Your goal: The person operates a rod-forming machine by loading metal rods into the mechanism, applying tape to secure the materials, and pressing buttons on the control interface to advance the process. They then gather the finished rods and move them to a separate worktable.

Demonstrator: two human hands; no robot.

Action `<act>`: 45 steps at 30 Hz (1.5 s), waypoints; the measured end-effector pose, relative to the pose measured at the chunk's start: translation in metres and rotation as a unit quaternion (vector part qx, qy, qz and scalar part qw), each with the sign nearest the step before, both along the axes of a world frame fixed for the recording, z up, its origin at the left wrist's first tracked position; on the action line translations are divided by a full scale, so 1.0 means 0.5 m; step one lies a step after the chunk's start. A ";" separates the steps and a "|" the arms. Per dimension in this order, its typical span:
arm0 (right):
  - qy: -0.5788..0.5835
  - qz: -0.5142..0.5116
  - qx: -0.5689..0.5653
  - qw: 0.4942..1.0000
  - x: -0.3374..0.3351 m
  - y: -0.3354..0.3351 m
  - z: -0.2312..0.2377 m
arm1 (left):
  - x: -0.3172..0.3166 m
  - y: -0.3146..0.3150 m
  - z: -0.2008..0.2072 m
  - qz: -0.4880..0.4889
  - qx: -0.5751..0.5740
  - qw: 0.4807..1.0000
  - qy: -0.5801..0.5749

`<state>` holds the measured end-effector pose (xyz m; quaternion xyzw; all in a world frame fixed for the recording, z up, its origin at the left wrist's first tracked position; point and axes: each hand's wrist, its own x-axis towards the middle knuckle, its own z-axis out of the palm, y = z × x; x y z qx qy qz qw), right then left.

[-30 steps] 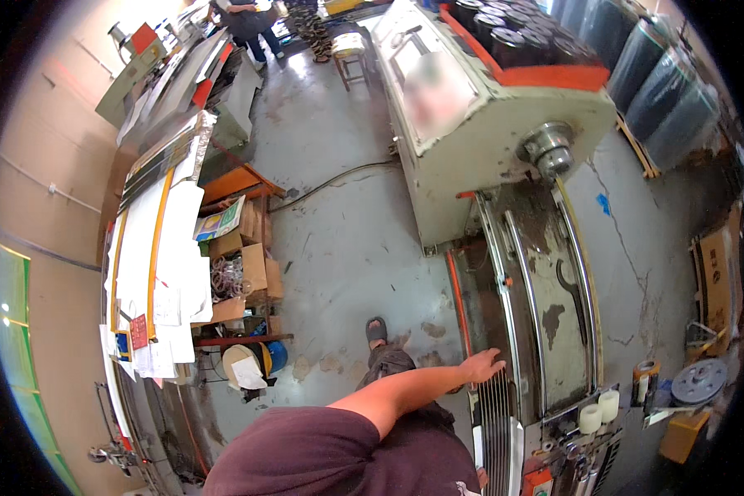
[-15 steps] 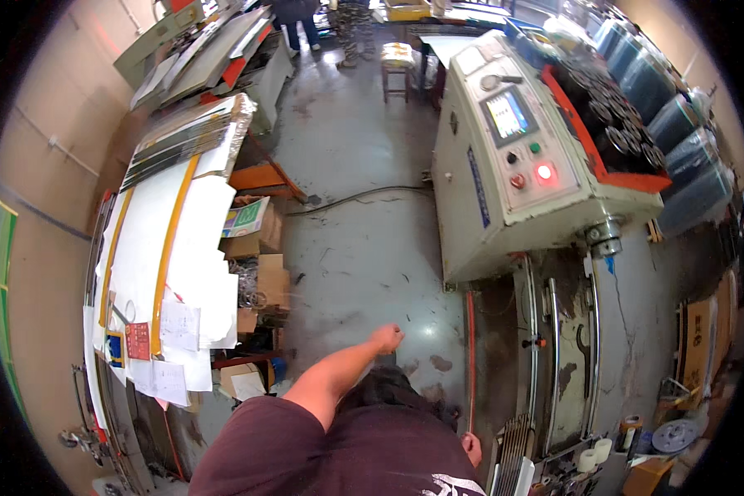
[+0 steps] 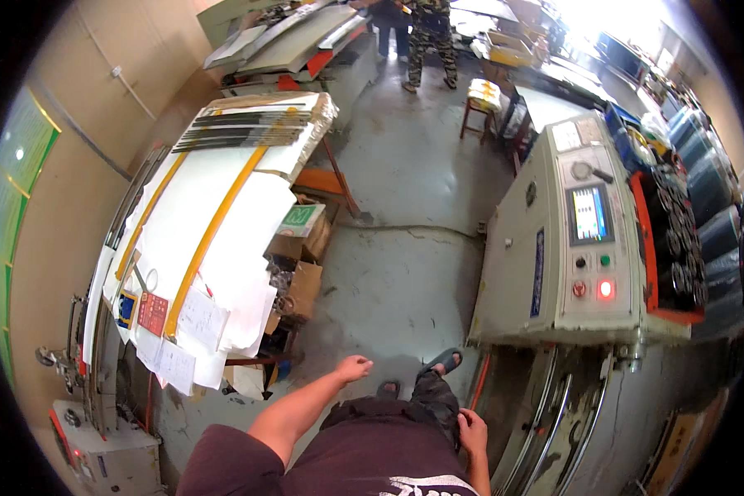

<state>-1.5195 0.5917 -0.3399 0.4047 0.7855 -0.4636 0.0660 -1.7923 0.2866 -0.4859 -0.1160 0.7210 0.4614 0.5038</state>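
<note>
My left hand (image 3: pixel 354 369) is held out in front of my body over the grey floor (image 3: pixel 388 289), its fingers curled in and nothing seen in them. Low at my right side hangs my right hand (image 3: pixel 473 431), loosely curled beside my dark trousers, also with nothing visible in it. Neither hand touches the equipment. Nearest on the left is a long table (image 3: pixel 240 211) covered in white sheets, with yellow strips (image 3: pixel 215 240), dark metal strips (image 3: pixel 240 132) and a red booklet (image 3: pixel 152 314). On the right stands a pale machine (image 3: pixel 512 256) with a lit screen (image 3: pixel 588 215) and a glowing red button (image 3: pixel 606 289).
Cardboard boxes (image 3: pixel 304 289) sit beneath the table's right side. A cable (image 3: pixel 422 228) crosses the floor toward the machine. Metal rails (image 3: pixel 558 413) run along the lower right. Farther off are a stool (image 3: pixel 479 107), sheet stacks (image 3: pixel 298 45) and people (image 3: pixel 430 45) standing.
My view has turned left and lifted, so table and machine sit farther right in it. My sandalled feet now show. My left hand has swung left; more of my right hand is visible.
</note>
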 end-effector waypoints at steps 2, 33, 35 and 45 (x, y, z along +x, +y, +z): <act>0.020 0.088 0.018 0.996 -0.112 0.051 -0.001 | -0.078 0.042 0.008 0.069 0.068 0.995 -0.020; -0.011 0.616 0.063 0.785 -1.713 0.312 0.196 | -1.413 0.250 0.412 0.755 0.436 0.468 0.143; 0.020 0.620 0.054 0.782 -1.826 0.277 0.226 | -1.446 0.233 0.417 0.763 0.441 0.455 0.127; 0.019 0.565 -0.318 0.761 -2.327 -0.020 0.338 | -1.511 0.215 0.442 0.807 0.466 0.349 0.103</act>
